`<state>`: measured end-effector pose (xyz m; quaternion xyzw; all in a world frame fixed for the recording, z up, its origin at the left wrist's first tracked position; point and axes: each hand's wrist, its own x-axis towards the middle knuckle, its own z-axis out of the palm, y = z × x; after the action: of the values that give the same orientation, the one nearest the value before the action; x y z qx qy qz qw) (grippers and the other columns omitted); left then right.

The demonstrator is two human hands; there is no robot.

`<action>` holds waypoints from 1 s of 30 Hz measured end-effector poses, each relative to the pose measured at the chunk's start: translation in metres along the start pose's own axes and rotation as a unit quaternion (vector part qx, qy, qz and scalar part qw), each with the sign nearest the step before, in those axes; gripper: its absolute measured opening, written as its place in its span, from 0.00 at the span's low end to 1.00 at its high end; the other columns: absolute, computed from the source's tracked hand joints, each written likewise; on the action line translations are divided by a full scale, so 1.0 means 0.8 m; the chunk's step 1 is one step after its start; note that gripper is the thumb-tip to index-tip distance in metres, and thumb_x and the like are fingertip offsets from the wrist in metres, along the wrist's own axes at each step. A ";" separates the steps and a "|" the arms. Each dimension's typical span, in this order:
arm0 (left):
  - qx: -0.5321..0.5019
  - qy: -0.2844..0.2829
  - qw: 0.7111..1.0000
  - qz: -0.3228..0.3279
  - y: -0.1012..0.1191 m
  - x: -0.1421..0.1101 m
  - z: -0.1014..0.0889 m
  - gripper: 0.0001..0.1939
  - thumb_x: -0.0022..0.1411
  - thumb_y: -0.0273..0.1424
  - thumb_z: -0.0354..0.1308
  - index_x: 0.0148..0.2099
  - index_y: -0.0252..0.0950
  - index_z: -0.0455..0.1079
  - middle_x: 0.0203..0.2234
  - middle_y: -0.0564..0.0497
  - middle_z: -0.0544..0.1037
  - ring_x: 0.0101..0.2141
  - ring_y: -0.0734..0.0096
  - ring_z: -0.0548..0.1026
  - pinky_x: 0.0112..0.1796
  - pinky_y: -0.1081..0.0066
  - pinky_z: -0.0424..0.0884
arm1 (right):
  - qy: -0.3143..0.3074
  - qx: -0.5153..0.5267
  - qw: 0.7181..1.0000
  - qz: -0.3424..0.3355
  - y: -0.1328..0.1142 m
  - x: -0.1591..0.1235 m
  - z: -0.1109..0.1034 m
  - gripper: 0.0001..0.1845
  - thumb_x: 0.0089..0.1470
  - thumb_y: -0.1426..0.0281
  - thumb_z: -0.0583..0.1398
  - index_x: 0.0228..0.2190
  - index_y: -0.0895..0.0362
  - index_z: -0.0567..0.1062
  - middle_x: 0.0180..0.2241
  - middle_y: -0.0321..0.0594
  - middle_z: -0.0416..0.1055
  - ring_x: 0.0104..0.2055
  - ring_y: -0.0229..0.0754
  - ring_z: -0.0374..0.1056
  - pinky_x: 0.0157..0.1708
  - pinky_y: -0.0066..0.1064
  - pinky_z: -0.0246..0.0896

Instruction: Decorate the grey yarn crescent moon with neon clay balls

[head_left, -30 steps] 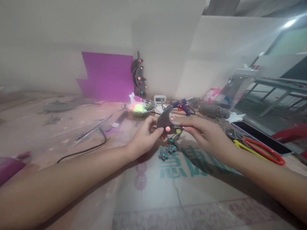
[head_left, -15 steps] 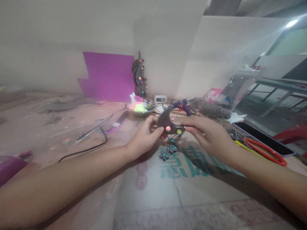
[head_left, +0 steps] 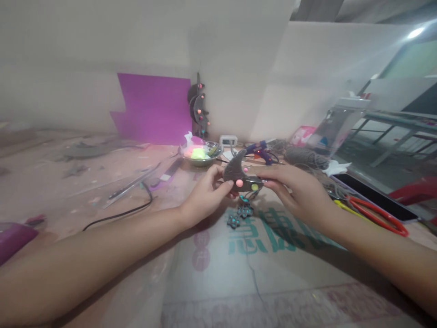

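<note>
Both hands hold a dark crescent-shaped ornament (head_left: 235, 171) above the table. It carries a pink pompom and a yellow-green one, and small dark stars with teal dots (head_left: 243, 210) dangle from it on threads. My left hand (head_left: 206, 193) pinches the crescent's left side with thumb and fingers. My right hand (head_left: 295, 189) grips its right tip near the yellow-green pompom.
A glass bowl of bright pompoms (head_left: 200, 152) and a blue glue gun (head_left: 260, 151) lie behind the hands. Grey twine (head_left: 303, 157), red and yellow scissors (head_left: 373, 214) and a clear bottle (head_left: 336, 125) sit right. Purple sheet (head_left: 153, 109), finished crescents (head_left: 200, 109), black cable (head_left: 131, 209) left.
The right fingers have slid slightly off the yellow-green pompom, which now shows fully. Otherwise both hands and the ornament stay almost still.
</note>
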<state>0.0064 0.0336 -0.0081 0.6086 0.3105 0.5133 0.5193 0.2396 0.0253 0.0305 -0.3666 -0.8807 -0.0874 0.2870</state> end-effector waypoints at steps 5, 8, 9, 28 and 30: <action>-0.004 0.001 1.000 0.000 0.000 -0.001 0.000 0.11 0.62 0.34 0.59 0.40 0.36 0.59 0.34 0.53 0.73 0.28 0.73 0.77 0.32 0.69 0.76 | 0.002 0.004 1.000 0.000 0.002 0.000 0.001 0.16 0.65 0.66 0.55 0.52 0.50 0.74 0.49 0.42 0.77 0.52 0.49 0.72 0.51 0.46 0.67; -0.005 -0.001 1.000 0.000 -0.001 -0.001 0.000 0.12 0.62 0.34 0.59 0.40 0.36 0.60 0.34 0.53 0.73 0.28 0.73 0.77 0.32 0.69 0.76 | 0.000 0.008 1.000 -0.001 0.002 0.001 0.001 0.16 0.65 0.66 0.55 0.52 0.50 0.74 0.49 0.43 0.77 0.52 0.50 0.72 0.51 0.47 0.67; -0.004 -0.004 1.000 0.002 -0.002 0.000 0.000 0.11 0.62 0.34 0.59 0.40 0.36 0.60 0.34 0.53 0.73 0.28 0.74 0.77 0.32 0.69 0.76 | -0.002 0.009 1.000 -0.002 0.002 0.001 0.001 0.16 0.65 0.66 0.55 0.52 0.50 0.74 0.49 0.43 0.77 0.52 0.50 0.72 0.52 0.47 0.66; 0.010 -0.006 1.000 0.001 0.001 -0.001 0.000 0.10 0.62 0.34 0.59 0.40 0.36 0.60 0.33 0.53 0.73 0.28 0.74 0.76 0.30 0.71 0.76 | -0.008 0.030 0.999 0.008 0.002 -0.001 0.006 0.16 0.65 0.67 0.55 0.51 0.51 0.75 0.48 0.44 0.78 0.52 0.50 0.72 0.52 0.48 0.67; 0.008 -0.005 1.000 -0.002 0.001 -0.001 0.000 0.11 0.62 0.34 0.59 0.40 0.36 0.60 0.33 0.54 0.73 0.28 0.73 0.77 0.30 0.71 0.76 | -0.003 0.031 1.000 0.006 0.002 -0.001 0.005 0.16 0.65 0.67 0.55 0.51 0.50 0.75 0.48 0.43 0.78 0.52 0.50 0.72 0.52 0.47 0.67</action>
<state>0.0060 0.0322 -0.0074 0.6147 0.3136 0.5067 0.5169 0.2389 0.0274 0.0268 -0.3634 -0.8815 -0.0574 0.2961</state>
